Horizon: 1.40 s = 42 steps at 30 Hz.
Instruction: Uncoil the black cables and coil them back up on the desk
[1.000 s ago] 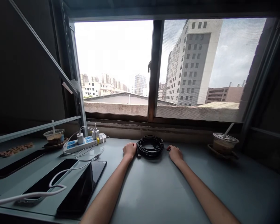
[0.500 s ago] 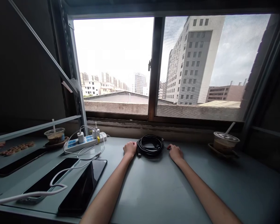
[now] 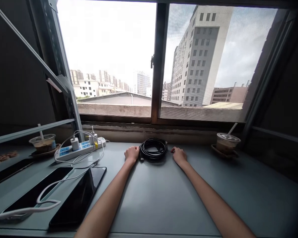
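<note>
A coil of black cable [image 3: 153, 158] lies on the grey-blue table, with its connector ends showing at the upper right and lower left of the loop. My left hand [image 3: 131, 154] rests as a fist on the table, right against the coil's left side. On the other side, a small gap from the coil, my right hand [image 3: 179, 155] lies on the table with its fingers curled in. I see nothing in either hand, though the left fingers are partly hidden.
At left stand a white power strip [image 3: 80, 149] with plugged-in chargers, white cables and several dark phones [image 3: 80, 198]. An iced drink cup [image 3: 227, 144] sits on a coaster at right, another cup [image 3: 43, 143] at left. Brown pieces [image 3: 2, 158] lie far left. A window [image 3: 109, 59] is behind.
The view has turned a little to the right and down, so everything sits further left. A person's hand at the far left edge has left the view. My hands stay beside the coil.
</note>
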{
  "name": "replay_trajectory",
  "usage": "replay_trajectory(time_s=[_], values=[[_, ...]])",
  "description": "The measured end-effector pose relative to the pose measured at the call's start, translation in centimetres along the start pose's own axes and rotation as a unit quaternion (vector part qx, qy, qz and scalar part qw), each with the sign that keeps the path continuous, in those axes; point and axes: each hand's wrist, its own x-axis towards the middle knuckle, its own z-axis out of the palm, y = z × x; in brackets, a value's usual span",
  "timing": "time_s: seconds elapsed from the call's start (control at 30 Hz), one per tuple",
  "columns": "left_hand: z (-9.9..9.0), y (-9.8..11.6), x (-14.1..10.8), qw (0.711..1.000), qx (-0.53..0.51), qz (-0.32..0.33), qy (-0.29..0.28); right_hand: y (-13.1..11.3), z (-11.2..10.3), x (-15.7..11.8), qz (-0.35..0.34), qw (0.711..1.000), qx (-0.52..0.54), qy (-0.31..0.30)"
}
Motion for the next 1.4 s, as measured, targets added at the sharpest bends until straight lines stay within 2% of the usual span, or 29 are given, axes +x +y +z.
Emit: replay_trajectory(time_s=[0.27, 0.4, 0.5, 0.6, 0.73, 0.77, 0.9, 1.07, 1.2, 1.4], values=[[0.1, 0.1, 0.2, 1.0, 0.007, 0.005, 0.01, 0.0, 0.0, 0.2, 0.007, 1.0, 0.006, 0.008], [-0.7, 0.4, -0.3, 0.998, 0.001, 0.023, 0.059, 0.0, 0.0, 0.1, 0.005, 1.0, 0.008, 0.011], [-1.8, 1.2, -1.3, 0.987, -0.007, 0.117, 0.108, -0.1, 0.0, 0.0, 0.006, 1.0, 0.006, 0.012], [-2.0, 3.1, -2.9, 0.962, -0.011, 0.252, 0.103, -0.1, 0.0, 0.0, 0.003, 1.0, 0.004, 0.009], [-0.3, 5.9, -5.2, 0.916, 0.013, 0.394, 0.072, -0.1, -0.1, 0.0, 0.002, 1.0, 0.002, 0.009], [0.3, 6.3, -5.6, 0.914, 0.026, 0.399, 0.064, -0.1, -0.1, 0.0, 0.003, 1.0, 0.003, 0.009], [1.5, 6.6, -5.8, 0.933, 0.063, 0.354, 0.002, -0.1, -0.1, 0.1, 0.005, 1.0, 0.007, 0.012], [0.9, 6.3, -4.5, 0.94, 0.081, 0.331, -0.022, -0.2, -0.2, 0.1, 0.008, 1.0, 0.015, 0.014], [0.3, 5.7, -3.8, 0.954, 0.095, 0.283, -0.023, -0.2, -0.3, 0.2, 0.013, 1.0, 0.013, 0.012], [-1.0, 2.5, -2.3, 0.981, 0.108, 0.16, 0.01, -0.2, -0.2, 0.1, 0.011, 1.0, 0.002, 0.012]])
